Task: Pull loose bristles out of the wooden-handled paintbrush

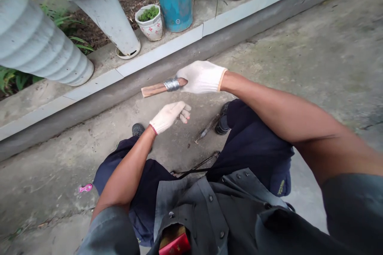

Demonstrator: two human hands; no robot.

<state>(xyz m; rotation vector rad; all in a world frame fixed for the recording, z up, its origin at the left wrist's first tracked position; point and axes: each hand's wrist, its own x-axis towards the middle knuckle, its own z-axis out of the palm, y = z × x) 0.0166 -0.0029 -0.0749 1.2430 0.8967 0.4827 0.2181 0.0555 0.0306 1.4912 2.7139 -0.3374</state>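
No text, brand or number is showing legibly; a yellow marking [281, 187], perhaps lettering, is standing on the right leg of the dark trousers [254, 139] but is blurring too much to be read; a small round mark [178, 21] is sitting low on the blue container [175, 2], too small to make out; the red packet [176, 246] in the shirt pocket [182, 216] is giving no readable print
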